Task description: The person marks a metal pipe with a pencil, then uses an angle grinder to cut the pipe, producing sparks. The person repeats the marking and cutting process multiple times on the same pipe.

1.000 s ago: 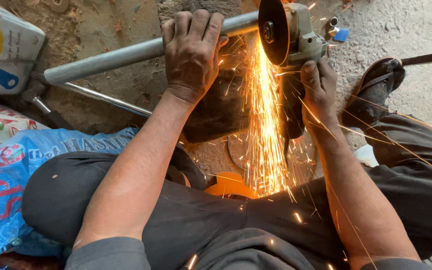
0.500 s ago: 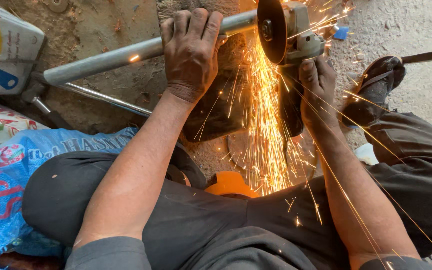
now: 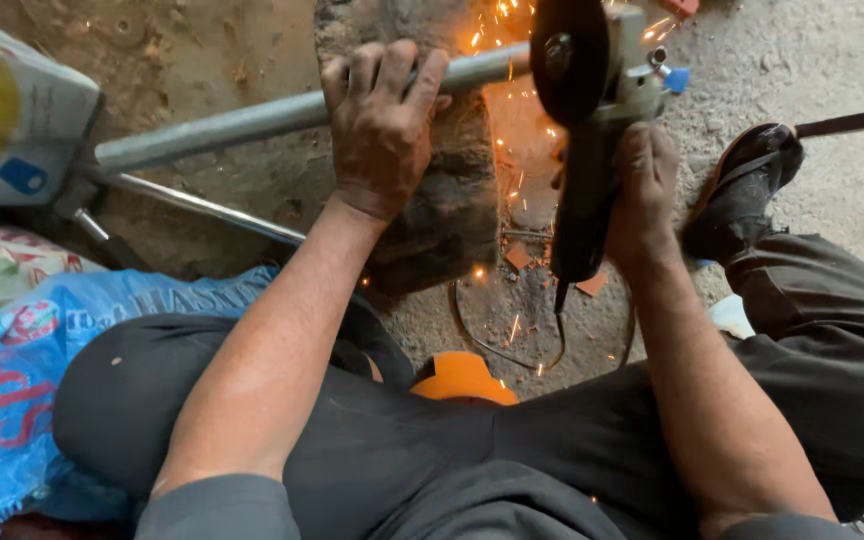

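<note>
Two hands: left hand point(image 3: 380, 130) pins pipe point(image 3: 242, 118), right hand point(image 3: 644, 180) grips grinder point(image 3: 592, 110).

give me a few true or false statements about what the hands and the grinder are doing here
1. The left hand presses down on the grey metal pipe. True.
2. The right hand is empty. False: it grips the body of the angle grinder.
3. Sparks show beside the grinder's disc. True.
4. The pipe rests on a wooden table. False: it lies across a rough stone block on the ground.
5. A blue printed sack lies beside the person's left leg. True.
</note>
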